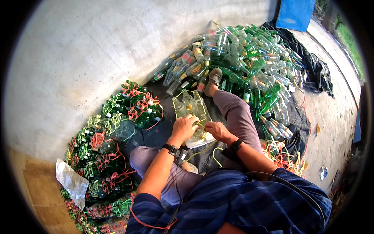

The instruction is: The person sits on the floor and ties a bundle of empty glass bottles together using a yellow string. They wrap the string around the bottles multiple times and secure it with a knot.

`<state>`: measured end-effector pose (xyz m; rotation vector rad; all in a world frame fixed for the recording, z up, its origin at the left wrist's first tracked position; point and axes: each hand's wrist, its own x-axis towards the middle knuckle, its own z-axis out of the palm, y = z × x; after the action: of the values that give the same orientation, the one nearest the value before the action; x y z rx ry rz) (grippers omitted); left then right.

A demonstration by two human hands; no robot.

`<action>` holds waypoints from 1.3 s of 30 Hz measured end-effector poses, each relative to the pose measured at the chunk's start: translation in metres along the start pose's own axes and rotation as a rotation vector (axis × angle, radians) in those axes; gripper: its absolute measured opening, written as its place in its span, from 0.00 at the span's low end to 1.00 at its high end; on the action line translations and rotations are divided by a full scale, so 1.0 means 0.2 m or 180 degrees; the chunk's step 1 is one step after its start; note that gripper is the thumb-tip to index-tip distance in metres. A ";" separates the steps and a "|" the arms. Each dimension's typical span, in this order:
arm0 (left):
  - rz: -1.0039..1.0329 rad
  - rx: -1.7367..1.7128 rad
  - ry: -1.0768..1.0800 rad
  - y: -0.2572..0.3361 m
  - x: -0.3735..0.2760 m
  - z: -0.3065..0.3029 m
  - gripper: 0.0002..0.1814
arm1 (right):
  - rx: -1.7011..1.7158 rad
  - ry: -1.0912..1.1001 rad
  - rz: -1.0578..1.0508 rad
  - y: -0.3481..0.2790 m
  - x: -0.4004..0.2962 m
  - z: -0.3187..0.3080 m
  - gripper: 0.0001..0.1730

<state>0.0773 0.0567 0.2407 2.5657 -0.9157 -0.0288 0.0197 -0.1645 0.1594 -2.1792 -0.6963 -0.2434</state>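
Observation:
Several clear glass bottles [188, 101] stand upright in a tight group before me, on a whitish base [200, 141]. A yellow-green plastic strap [174, 106] runs around the group near the bottle necks. My left hand [184, 127] pinches the strap at the near side of the group. Just to its right, my right hand [217, 131] grips another part of the strap between thumb and fingers. A loose length of strap [203, 150] trails down towards my lap. My fingers hide where the strap parts meet.
A large heap of loose green and clear bottles [245, 55] lies ahead, against the wall. At left stand bottle bundles [111, 158] bound with red and yellow-green straps. Loose straps [282, 155] lie at right. A whitish plastic sheet [71, 181] rests on the left bundles.

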 end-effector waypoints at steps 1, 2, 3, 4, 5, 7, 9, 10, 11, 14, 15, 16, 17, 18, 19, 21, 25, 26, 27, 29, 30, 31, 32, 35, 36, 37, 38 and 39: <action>0.0033 0.0013 0.0022 -0.01 0.00 0.01 0.16 | -0.0026 0.0040 -0.0072 0.00 0.00 0.00 0.08; 0.0066 0.0026 0.0045 -0.01 -0.01 0.02 0.16 | -0.0053 0.0080 -0.0143 0.00 0.00 0.00 0.08; 0.0099 0.0040 0.0074 -0.01 -0.01 0.02 0.16 | 0.0045 0.0121 0.0075 -0.02 0.02 -0.02 0.08; 0.0099 0.0063 0.0063 -0.02 -0.01 0.02 0.16 | 0.0143 0.0162 0.0294 -0.05 0.03 -0.04 0.09; 0.0099 0.0086 0.0052 -0.02 -0.01 0.02 0.16 | 0.0241 0.0202 0.0513 -0.08 0.05 -0.05 0.09; 0.0093 0.0090 0.0028 -0.01 -0.01 0.02 0.15 | 0.0079 0.0216 0.0735 -0.12 0.09 -0.10 0.10; 0.0079 0.0061 0.0005 -0.01 -0.01 0.02 0.16 | -0.0113 0.0239 0.0770 -0.13 0.13 -0.13 0.11; 0.0070 0.0058 0.0016 -0.01 -0.01 0.03 0.15 | -0.0223 0.0255 0.0694 -0.13 0.15 -0.15 0.12; 0.0060 0.0054 0.0028 -0.01 -0.02 0.04 0.15 | -0.0332 0.0270 0.0618 -0.13 0.16 -0.16 0.12; 0.0019 0.0036 0.0005 -0.03 -0.02 0.06 0.15 | -0.0484 0.0285 0.0779 -0.11 0.22 -0.18 0.12; 0.0001 0.0019 -0.0016 -0.03 -0.02 0.06 0.15 | -0.0546 0.0264 0.0855 -0.11 0.24 -0.18 0.12; 0.0017 0.0029 -0.0001 -0.03 -0.02 0.07 0.15 | -0.0551 0.0331 0.0814 -0.11 0.25 -0.18 0.12; 0.0033 0.0040 0.0014 -0.04 -0.02 0.07 0.15 | -0.0584 0.0359 0.0822 -0.10 0.27 -0.18 0.12; 0.0047 0.0050 0.0032 -0.04 -0.02 0.07 0.15 | -0.0617 0.0386 0.0827 -0.10 0.28 -0.18 0.12; 0.0037 0.0017 0.0015 -0.04 -0.02 0.07 0.15 | -0.0651 0.0413 0.0832 -0.09 0.30 -0.18 0.12; 0.0019 -0.0051 -0.0018 -0.04 -0.02 0.06 0.15 | -0.0681 0.0454 0.0790 -0.07 0.31 -0.18 0.11; 0.0001 -0.0045 -0.0035 -0.03 -0.02 0.05 0.14 | -0.0604 0.0509 0.0808 -0.04 0.35 -0.18 0.11; 0.0009 -0.0031 -0.0019 -0.03 -0.02 0.05 0.14 | -0.0583 0.0519 0.0820 -0.03 0.36 -0.17 0.10; 0.0018 -0.0016 -0.0007 -0.03 -0.02 0.05 0.14 | -0.0577 0.0519 0.0821 -0.01 0.36 -0.17 0.10; 0.0017 0.0023 0.0004 -0.04 -0.02 0.05 0.14 | -0.0566 0.0519 0.0824 0.02 0.39 -0.15 0.11; 0.0016 0.0041 0.0009 -0.04 -0.02 0.05 0.13 | -0.0559 0.0481 0.0866 0.03 0.40 -0.15 0.11; 0.0028 0.0060 0.0001 -0.04 -0.02 0.05 0.14 | -0.0553 0.0444 0.0909 0.04 0.41 -0.15 0.11; 0.0040 0.0079 -0.0006 -0.04 -0.02 0.05 0.14 | -0.0546 0.0406 0.0950 0.05 0.41 -0.14 0.11; 0.0039 0.0098 -0.0052 -0.05 -0.02 0.05 0.16 | -0.0346 0.0374 0.1244 0.08 0.42 -0.14 0.11; 0.0028 0.0101 -0.0072 -0.05 -0.02 0.05 0.16 | -0.0269 0.0410 0.1295 0.10 0.41 -0.13 0.11; 0.0038 0.0095 -0.0057 -0.05 -0.02 0.06 0.17 | -0.0193 0.0445 0.1346 0.11 0.39 -0.12 0.11; 0.0049 0.0088 -0.0042 -0.05 -0.02 0.06 0.17 | -0.0117 0.0482 0.1398 0.13 0.37 -0.11 0.11; 0.0070 0.0080 -0.0037 -0.04 -0.02 0.06 0.18 | 0.0053 0.0547 0.1479 0.15 0.35 -0.09 0.11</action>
<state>0.0770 0.0612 0.2258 2.5808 -0.9542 -0.0262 0.0952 -0.1668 0.1782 -2.2026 -0.0869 -0.1756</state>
